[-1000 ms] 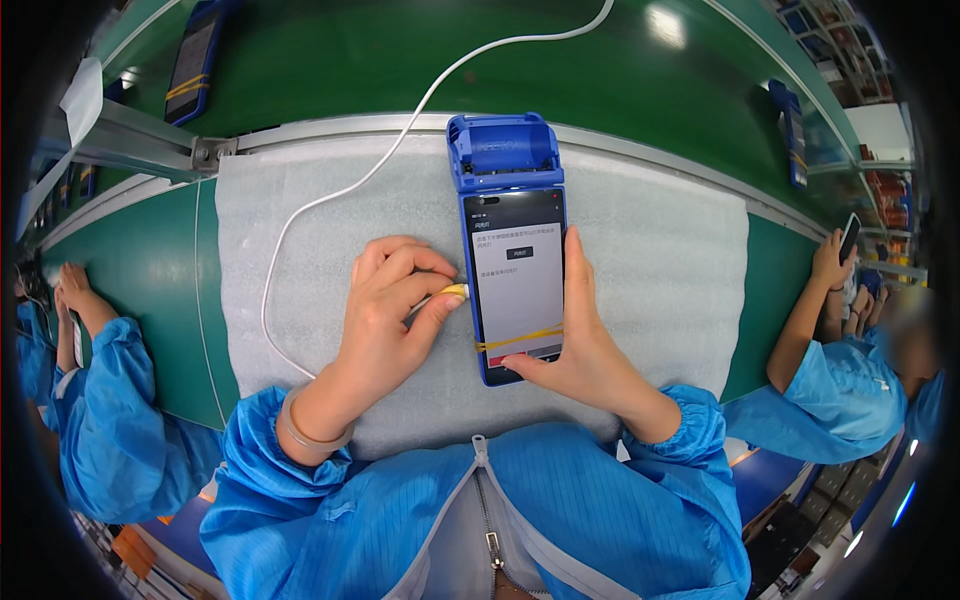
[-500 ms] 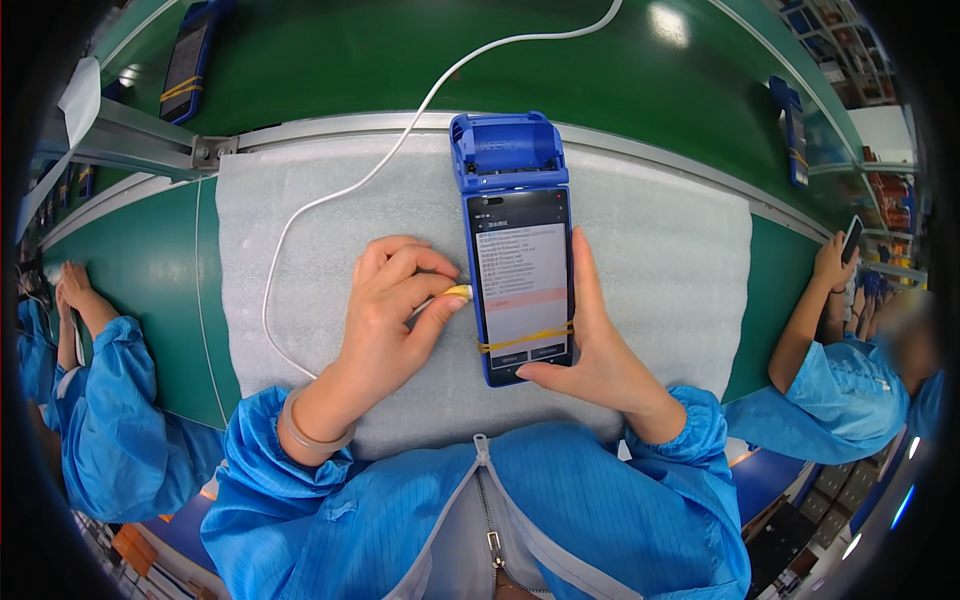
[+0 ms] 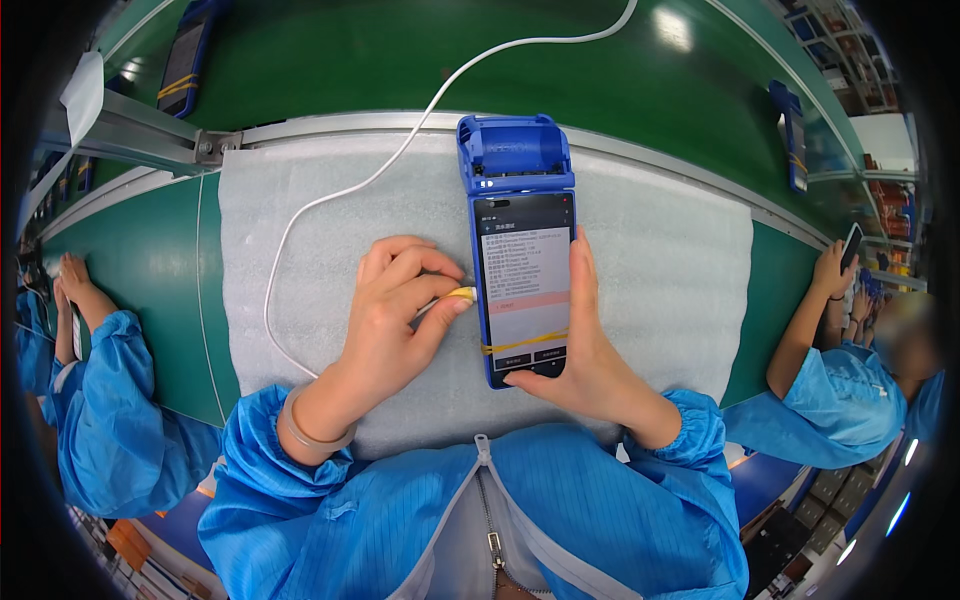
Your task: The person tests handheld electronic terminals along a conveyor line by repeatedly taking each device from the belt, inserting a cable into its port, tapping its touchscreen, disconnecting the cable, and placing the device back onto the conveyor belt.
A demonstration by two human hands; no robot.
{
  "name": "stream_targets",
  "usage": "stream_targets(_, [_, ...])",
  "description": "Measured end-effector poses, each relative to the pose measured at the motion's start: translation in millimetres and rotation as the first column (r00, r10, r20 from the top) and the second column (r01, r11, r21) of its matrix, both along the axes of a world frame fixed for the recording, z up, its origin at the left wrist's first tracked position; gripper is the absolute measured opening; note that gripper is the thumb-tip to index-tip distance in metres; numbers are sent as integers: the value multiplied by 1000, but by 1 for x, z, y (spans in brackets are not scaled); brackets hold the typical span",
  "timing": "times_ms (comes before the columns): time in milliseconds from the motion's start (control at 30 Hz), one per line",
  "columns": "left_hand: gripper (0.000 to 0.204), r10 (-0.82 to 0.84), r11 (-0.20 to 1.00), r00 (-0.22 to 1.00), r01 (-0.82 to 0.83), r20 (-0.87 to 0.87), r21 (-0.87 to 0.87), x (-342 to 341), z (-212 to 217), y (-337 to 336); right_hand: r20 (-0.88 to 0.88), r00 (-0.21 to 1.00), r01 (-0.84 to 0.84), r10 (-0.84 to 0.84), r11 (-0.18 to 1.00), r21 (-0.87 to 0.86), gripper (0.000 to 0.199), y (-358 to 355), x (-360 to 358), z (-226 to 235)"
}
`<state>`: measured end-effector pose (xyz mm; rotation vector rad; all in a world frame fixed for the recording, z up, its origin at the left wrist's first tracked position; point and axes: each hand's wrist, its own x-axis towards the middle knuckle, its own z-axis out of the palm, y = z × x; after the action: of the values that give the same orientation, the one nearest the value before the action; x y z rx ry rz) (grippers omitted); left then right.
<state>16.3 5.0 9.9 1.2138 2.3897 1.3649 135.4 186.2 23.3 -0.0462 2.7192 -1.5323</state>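
Observation:
A blue handheld payment terminal (image 3: 527, 265) lies upright before me on a white foam sheet (image 3: 300, 220). Its printer bay at the far end gapes with the lid up, and its screen is lit with lines of text. A yellow rubber band (image 3: 525, 342) circles its lower part. My right hand (image 3: 590, 360) grips the terminal along its right side, thumb across the lower front edge. Between thumb and fingers, my left hand (image 3: 400, 300) pinches a cable plug (image 3: 462, 294) with yellow on it, held at the terminal's left side. How deep the plug sits cannot be seen.
A white cable (image 3: 370, 180) curves over the foam and the green belt (image 3: 350, 60) beyond a metal rail. Similar terminals lie at the far left (image 3: 185, 65) and far right (image 3: 790, 135). Co-workers in blue sleeves (image 3: 105, 400) sit on both sides, the right one holding a phone-like device (image 3: 851, 246).
The terminal has shifted slightly right, and my right thumb has slid a little left along its lower edge. My left hand keeps its pinch on the plug.

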Motion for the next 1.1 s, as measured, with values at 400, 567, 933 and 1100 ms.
stream_targets(400, [10, -26, 999, 1000, 25, -16, -42, -1, 2, -1, 328, 924, 382, -196, 480, -790, 73, 15, -15, -5])
stream_targets(567, [13, -12, 1000, 999, 11, -51, -20, -1, 1, 2, 454, 889, 448, -61, 321, -835, 47, 27, -28, -6])
stream_targets(933, [7, -101, 993, 993, 104, 54, -60, 6, -4, 2, 510, 856, 498, -91, 417, -761, 38, 26, -32, 6])
stream_targets(1100, [8, -131, 991, 988, 132, 83, -9, 4, 0, -2, 522, 849, 500, -83, 447, -742, 37, 29, -37, 11])
